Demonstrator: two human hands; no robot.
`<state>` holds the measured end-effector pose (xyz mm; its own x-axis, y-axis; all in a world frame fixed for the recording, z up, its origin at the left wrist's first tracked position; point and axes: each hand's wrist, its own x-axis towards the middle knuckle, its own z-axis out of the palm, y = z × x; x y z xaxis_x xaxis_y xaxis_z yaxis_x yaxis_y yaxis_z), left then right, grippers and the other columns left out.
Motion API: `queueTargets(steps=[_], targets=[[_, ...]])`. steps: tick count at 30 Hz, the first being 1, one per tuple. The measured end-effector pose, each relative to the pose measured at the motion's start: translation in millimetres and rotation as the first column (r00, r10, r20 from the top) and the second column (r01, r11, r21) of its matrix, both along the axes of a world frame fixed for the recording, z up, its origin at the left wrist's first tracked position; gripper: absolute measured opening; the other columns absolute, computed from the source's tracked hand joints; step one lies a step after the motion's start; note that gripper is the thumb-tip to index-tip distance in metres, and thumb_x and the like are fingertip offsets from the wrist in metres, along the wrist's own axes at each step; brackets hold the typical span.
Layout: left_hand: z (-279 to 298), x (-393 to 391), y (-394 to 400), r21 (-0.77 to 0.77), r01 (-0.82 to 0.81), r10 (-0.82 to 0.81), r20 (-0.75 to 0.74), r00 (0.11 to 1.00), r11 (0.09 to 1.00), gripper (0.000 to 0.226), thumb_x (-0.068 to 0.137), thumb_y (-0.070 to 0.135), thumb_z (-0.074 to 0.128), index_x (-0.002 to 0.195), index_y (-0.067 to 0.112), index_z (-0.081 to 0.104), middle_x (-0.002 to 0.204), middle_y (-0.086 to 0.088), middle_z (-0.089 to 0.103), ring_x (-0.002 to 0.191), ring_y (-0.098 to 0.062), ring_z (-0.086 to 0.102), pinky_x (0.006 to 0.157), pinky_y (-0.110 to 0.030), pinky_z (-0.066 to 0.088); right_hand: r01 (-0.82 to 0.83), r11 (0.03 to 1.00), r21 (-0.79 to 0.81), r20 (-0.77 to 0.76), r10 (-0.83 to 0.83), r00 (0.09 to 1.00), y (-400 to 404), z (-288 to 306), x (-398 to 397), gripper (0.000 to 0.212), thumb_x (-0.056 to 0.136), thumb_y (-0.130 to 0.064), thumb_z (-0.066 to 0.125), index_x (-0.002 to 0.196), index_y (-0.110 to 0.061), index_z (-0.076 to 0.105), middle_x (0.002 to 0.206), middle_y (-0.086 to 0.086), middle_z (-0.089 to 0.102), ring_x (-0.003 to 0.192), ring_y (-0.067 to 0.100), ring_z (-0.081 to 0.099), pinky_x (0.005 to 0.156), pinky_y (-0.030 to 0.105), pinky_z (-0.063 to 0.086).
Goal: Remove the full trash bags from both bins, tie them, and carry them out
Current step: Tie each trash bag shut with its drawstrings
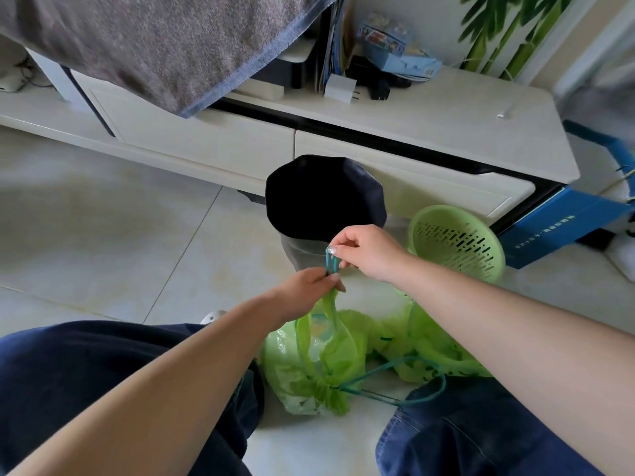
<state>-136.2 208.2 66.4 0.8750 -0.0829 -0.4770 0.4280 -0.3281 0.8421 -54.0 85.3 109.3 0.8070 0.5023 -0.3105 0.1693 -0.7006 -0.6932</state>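
Observation:
A green trash bag lies on the floor between my knees, its neck gathered. A teal drawstring rises from it. My left hand pinches the green handle strip and the drawstring from below. My right hand pinches the top of the same drawstring loop just above. A second teal loop trails to the right over the floor. More green bag plastic lies to the right. Behind my hands stands a grey bin lined with a black bag. A green perforated bin lies tipped on its side to the right.
A low cream TV cabinet runs across the back with boxes and chargers on top. A grey towel hangs at the upper left. A blue box leans at the right. My jean-clad knees frame the bag on the tiled floor.

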Motion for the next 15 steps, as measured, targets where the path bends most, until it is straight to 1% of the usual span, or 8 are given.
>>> queueTargets(steps=[1,3,6,8,10,12,13,15], targets=[[0,-1,-2,0.046,0.019,-0.02,0.008,1.0,0.999,0.028,0.098,0.031,0.038,0.083,0.021,0.059,0.08,-0.004,0.046,0.062,-0.011,0.04,0.05,-0.015,0.033,0.021,1.0,0.011,0.005,-0.021,1.0,0,0,0,0.011,0.089,-0.022,0.058,0.088,-0.017,0.068,0.066,-0.008,0.064,0.051,-0.006,0.056,0.056,0.014,0.042],[-1,-4,-5,0.132,0.064,-0.068,0.027,0.997,0.989,0.031,0.098,0.029,0.038,0.081,0.015,0.061,0.074,-0.003,0.045,0.056,-0.01,0.035,0.048,-0.018,0.029,0.078,0.996,0.037,0.013,-0.078,0.997,0,0,0,0.01,0.089,-0.023,0.058,0.087,-0.019,0.067,0.065,-0.012,0.062,0.05,-0.008,0.056,0.057,0.015,0.042],[-3,-9,-4,0.308,0.131,-0.158,0.063,0.985,0.942,0.037,0.098,0.025,0.037,0.087,0.005,0.066,0.07,0.001,0.047,0.057,-0.008,0.038,0.049,-0.021,0.029,0.194,0.974,0.116,0.013,-0.197,0.98,-2,1,3,0.009,0.089,-0.025,0.058,0.087,-0.02,0.066,0.067,-0.011,0.063,0.057,-0.004,0.059,0.07,0.023,0.05],[-7,-14,-2,0.373,0.161,-0.195,0.057,0.979,0.914,0.039,0.098,0.026,0.036,0.083,0.007,0.066,0.081,-0.005,0.052,0.072,-0.015,0.045,0.066,-0.026,0.034,0.277,0.943,0.185,-0.012,-0.28,0.96,-3,5,6,0.009,0.089,-0.024,0.058,0.086,-0.021,0.065,0.072,-0.009,0.064,0.068,0.005,0.063,0.081,0.032,0.055],[-14,-20,-1,0.423,0.196,-0.23,0.031,0.973,0.884,0.039,0.098,0.029,0.035,0.075,0.015,0.063,0.085,-0.003,0.051,0.088,-0.021,0.048,0.082,-0.032,0.04,0.336,0.912,0.236,-0.042,-0.336,0.941,-4,10,9,0.01,0.09,-0.022,0.056,0.088,-0.019,0.065,0.074,-0.009,0.063,0.071,0.008,0.063,0.085,0.037,0.055],[-20,-25,-1,0.458,0.226,-0.252,-0.005,0.968,0.859,0.039,0.098,0.032,0.034,0.068,0.022,0.058,0.084,0.001,0.05,0.091,-0.02,0.048,0.088,-0.038,0.043,0.386,0.882,0.269,-0.053,-0.387,0.921,-6,14,10,0.011,0.091,-0.021,0.055,0.085,-0.021,0.064,0.073,-0.008,0.063,0.072,0.009,0.063,0.086,0.039,0.055],[-21,-27,-2,0.463,0.237,-0.257,-0.021,0.966,0.854,0.039,0.098,0.034,0.034,0.067,0.024,0.056,0.083,0.002,0.05,0.088,-0.019,0.049,0.086,-0.039,0.044,0.408,0.867,0.285,-0.05,-0.412,0.91,-7,16,10,0.012,0.091,-0.021,0.055,0.082,-0.023,0.062,0.073,-0.009,0.062,0.071,0.008,0.063,0.086,0.039,0.056],[-22,-31,-1,0.431,0.22,-0.221,-0.05,0.974,0.875,0.038,0.098,0.035,0.034,0.068,0.022,0.054,0.076,0.002,0.051,0.073,-0.017,0.05,0.069,-0.034,0.045,0.443,0.842,0.308,-0.047,-0.452,0.891,-10,18,9,0.011,0.091,-0.022,0.055,0.083,-0.022,0.062,0.073,-0.01,0.062,0.069,0.005,0.061,0.085,0.039,0.056]])
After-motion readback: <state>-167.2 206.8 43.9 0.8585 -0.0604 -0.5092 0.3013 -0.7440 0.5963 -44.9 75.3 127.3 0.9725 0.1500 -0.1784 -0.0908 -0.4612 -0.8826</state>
